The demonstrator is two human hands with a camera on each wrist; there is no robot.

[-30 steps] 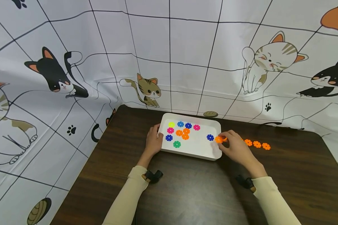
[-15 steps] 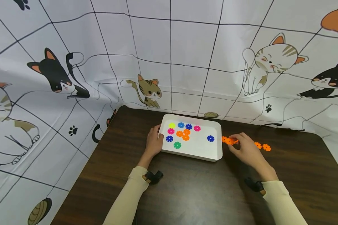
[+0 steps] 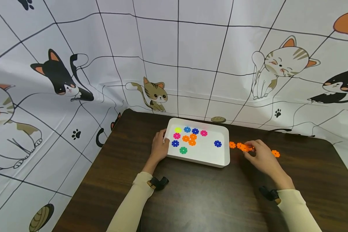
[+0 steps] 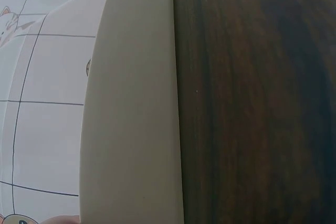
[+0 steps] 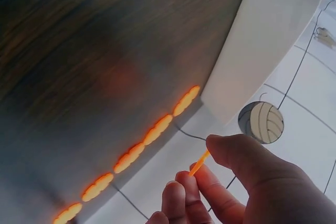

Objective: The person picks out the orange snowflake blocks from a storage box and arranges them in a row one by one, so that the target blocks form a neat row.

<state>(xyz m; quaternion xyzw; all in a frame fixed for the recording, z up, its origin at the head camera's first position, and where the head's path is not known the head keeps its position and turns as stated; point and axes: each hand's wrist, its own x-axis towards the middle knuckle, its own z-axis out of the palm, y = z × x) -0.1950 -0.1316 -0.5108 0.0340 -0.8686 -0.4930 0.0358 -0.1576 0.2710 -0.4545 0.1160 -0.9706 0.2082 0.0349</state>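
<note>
My left hand grips the left end of a white rectangular tray, its thumb at the rim. The tray wall fills much of the left wrist view. My right hand is right of the tray, above the table. Its thumb and fingertips pinch an orange flower-shaped disc, seen edge-on in the right wrist view. Below it several orange discs lie in a line on the table, from the tray's right end to the rightmost disc. The hand hides part of this line in the head view.
Inside the tray lie several loose discs: orange ones, a green one, a yellow one, plus blue and pink ones. A dark wooden table carries everything. Behind it hangs a white cat-print curtain.
My right hand has moved rightward from the tray's right end, carrying the orange disc along the line of discs. My left hand stays on the tray.
</note>
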